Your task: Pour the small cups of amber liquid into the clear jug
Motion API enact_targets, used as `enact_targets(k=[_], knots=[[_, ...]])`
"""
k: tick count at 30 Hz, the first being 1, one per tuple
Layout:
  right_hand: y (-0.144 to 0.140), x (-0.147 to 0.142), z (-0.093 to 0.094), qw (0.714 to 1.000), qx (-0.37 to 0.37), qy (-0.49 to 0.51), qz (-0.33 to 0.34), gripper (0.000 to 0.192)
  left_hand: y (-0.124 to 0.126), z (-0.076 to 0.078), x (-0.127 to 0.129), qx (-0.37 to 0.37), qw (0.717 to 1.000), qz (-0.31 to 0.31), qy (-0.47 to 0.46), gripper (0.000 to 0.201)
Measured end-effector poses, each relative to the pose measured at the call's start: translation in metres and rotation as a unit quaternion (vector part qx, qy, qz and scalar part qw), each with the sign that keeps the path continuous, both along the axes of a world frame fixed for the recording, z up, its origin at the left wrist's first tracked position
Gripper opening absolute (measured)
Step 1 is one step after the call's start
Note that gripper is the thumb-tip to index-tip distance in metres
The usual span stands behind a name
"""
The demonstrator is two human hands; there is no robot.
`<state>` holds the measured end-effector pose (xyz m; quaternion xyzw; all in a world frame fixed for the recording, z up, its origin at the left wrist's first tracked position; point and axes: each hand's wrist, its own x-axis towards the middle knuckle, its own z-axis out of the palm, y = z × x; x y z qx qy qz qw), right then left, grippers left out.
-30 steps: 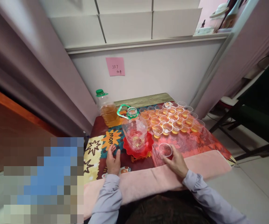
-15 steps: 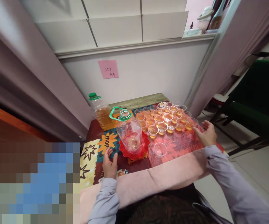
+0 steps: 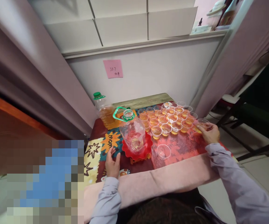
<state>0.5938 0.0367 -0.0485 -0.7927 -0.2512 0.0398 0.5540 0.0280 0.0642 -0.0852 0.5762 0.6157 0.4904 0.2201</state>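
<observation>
Right hand [image 3: 211, 133] is closed round a filled clear cup [image 3: 202, 125] at the right end of the cup rows, fingers wrapped on its wall; whether the cup is lifted or sits on the counter [image 3: 190, 143] I cannot tell. Left hand [image 3: 112, 162] lies flat and open on the patterned cloth [image 3: 94, 149], holding nothing, just beside the red tray [image 3: 136, 147].

Risks, as judged:
- The held cup is thin plastic with amber liquid; a tight squeeze could buckle the wall and slop liquid over the rim.
- It stands close to the other filled cups [image 3: 167, 119], packed nearly touching. A sideways nudge could topple a neighbour and then several more.
- The right sleeve [image 3: 220, 158] lies not far from the empty cup [image 3: 163, 151] near the front edge; a sweep could knock it off.
- The uncapped jug [image 3: 134, 133] stands on the tray, near the left hand; a bump could tip it. The capped bottle [image 3: 105, 110] stands behind, well apart from both hands.
</observation>
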Motion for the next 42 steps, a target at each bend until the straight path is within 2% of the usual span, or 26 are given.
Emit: enact_targets(k=[2, 5, 9, 13, 19, 25, 29, 42], knots=[[-0.004, -0.012, 0.013, 0.997, 0.064, 0.017, 0.036, 0.064, 0.000, 0.000, 0.000, -0.001, 1.000, -0.001, 0.000, 0.058], [-0.006, -0.041, 0.037, 0.980, 0.134, 0.046, 0.140, 0.069, 0.000, 0.000, 0.000, -0.003, 1.000, -0.003, 0.000, 0.059], [-0.001, -0.092, 0.065, 0.955, 0.120, 0.034, 0.268, 0.063, -0.001, 0.000, 0.001, -0.003, 1.000, -0.005, -0.002, 0.058], [0.008, -0.131, 0.075, 0.935, 0.073, -0.058, 0.341, 0.062, -0.002, 0.000, 0.001, 0.002, 1.000, -0.005, -0.002, 0.054], [0.021, -0.154, 0.068, 0.909, -0.006, -0.235, 0.344, 0.055, -0.003, 0.001, 0.000, 0.009, 1.000, -0.003, 0.004, 0.052], [0.029, -0.157, 0.065, 0.852, -0.045, -0.399, 0.335, 0.046, -0.002, -0.001, 0.000, 0.012, 1.000, -0.001, 0.003, 0.051], [0.032, -0.159, 0.069, 0.827, -0.065, -0.445, 0.338, 0.049, -0.002, -0.002, 0.000, 0.014, 1.000, -0.001, 0.006, 0.050], [0.037, -0.160, 0.079, 0.783, -0.079, -0.501, 0.360, 0.049, -0.004, 0.002, 0.000, 0.014, 1.000, 0.000, 0.020, 0.048]])
